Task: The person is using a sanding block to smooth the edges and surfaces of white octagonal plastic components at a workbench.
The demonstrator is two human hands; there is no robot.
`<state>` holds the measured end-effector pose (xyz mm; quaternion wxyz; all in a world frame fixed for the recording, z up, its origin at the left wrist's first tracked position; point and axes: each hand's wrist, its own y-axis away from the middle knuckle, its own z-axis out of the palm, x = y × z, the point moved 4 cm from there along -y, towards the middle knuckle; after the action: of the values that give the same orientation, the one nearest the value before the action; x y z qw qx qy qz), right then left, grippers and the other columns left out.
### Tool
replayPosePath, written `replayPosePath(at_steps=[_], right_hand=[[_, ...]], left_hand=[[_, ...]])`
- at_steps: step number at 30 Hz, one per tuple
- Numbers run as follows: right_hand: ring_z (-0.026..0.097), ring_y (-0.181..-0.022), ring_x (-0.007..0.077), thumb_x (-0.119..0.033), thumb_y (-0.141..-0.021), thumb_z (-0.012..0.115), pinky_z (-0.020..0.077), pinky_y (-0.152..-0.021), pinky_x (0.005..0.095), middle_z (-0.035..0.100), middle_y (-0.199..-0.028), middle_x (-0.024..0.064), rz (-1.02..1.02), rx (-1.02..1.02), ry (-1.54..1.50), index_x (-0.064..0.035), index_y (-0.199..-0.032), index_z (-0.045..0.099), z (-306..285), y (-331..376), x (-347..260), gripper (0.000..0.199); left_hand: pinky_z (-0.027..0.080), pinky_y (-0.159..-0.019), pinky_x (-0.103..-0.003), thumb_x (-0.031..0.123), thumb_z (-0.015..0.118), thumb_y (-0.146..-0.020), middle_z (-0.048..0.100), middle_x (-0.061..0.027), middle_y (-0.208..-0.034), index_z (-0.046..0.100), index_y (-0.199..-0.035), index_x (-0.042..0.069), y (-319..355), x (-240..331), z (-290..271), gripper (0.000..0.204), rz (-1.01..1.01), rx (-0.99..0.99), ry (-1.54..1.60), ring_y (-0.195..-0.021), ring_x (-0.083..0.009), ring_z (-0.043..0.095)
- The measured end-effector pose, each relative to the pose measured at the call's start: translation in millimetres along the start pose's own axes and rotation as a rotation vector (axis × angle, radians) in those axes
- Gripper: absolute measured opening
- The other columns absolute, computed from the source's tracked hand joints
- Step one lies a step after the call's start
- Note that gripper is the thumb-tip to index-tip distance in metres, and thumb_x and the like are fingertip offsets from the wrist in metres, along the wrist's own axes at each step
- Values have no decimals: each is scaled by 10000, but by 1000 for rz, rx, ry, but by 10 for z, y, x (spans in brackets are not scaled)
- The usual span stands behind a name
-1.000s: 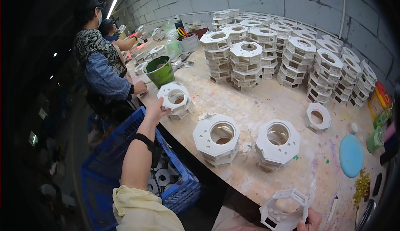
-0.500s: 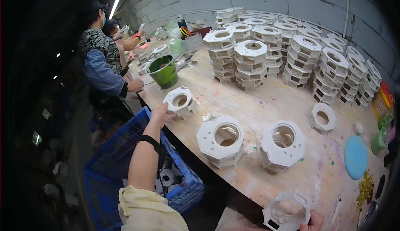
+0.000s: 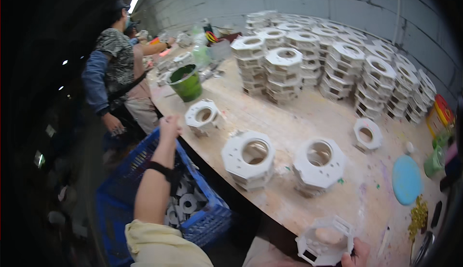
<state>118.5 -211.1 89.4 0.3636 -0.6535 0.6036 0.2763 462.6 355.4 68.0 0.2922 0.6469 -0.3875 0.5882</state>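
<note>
My left hand [image 3: 170, 126] is over the blue crate's rim by the table edge, its fingers curled in, slightly blurred, with nothing visible in them. Just right of it, apart from the hand, a white octagonal plastic housing [image 3: 215, 121] with a round hole stands on the table. At the near edge my right hand [image 3: 356, 253] grips another white octagonal housing [image 3: 303, 257] by its right side, its hollow inside facing up. Between the hands stand two short stacks of like housings, a left stack [image 3: 232, 163] and a right stack [image 3: 333, 170].
Tall stacks of white housings [image 3: 284, 76] fill the table's back. A single housing [image 3: 357, 131], a blue disc [image 3: 406, 180] and a green cup [image 3: 434, 163] are at right. A green bucket [image 3: 187, 91] stands far left, near a co-worker [image 3: 113, 60]. The blue crate [image 3: 205, 219] holds white parts.
My left hand has come away from the small housing, back toward the crate, its fingers curling. My right hand keeps its housing. The co-worker's near arm has dropped from the table edge.
</note>
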Motion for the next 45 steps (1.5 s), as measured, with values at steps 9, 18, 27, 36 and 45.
replayPosePath(at_steps=[9,18,27,36,45], right_hand=[[529,-470,297,-345,-703,663,414,-443,336,490,-546,149,-15,10,-84,3,-821,592,87,-136,156,374],[562,-517,299,-311,-734,646,452,-496,344,564,-628,157,-119,-49,-57,-21,-878,624,189,277,184,324],[561,-575,357,-234,-759,606,431,-505,388,553,-638,198,-160,-46,-52,-28,-868,584,229,422,-162,234],[564,-583,380,-288,-761,625,436,-502,403,561,-639,200,-206,-61,-67,-35,-882,585,232,510,-141,283],[590,-599,348,-229,-749,657,454,-526,386,584,-687,187,-223,-76,-152,-39,-866,581,195,476,-141,236]], left_hand=[[423,-748,-286,291,633,-777,505,-104,-952,456,-1100,-57,3157,1598,671,507,590,-705,-58,-852,-172,510],[439,-792,-429,115,712,-653,530,-181,-971,540,-1023,29,4902,1085,947,416,758,-1086,-176,-918,-371,529],[417,-813,-420,206,700,-667,451,-183,-1130,487,-1072,19,5334,974,1022,495,824,-846,-423,-990,-348,486],[414,-729,-448,279,682,-712,488,-239,-921,452,-1013,-16,5463,681,1200,479,530,-1010,-312,-833,-386,504],[409,-845,-418,185,609,-736,499,-221,-1049,420,-1144,-23,5348,546,1178,495,436,-859,-154,-987,-356,499]])
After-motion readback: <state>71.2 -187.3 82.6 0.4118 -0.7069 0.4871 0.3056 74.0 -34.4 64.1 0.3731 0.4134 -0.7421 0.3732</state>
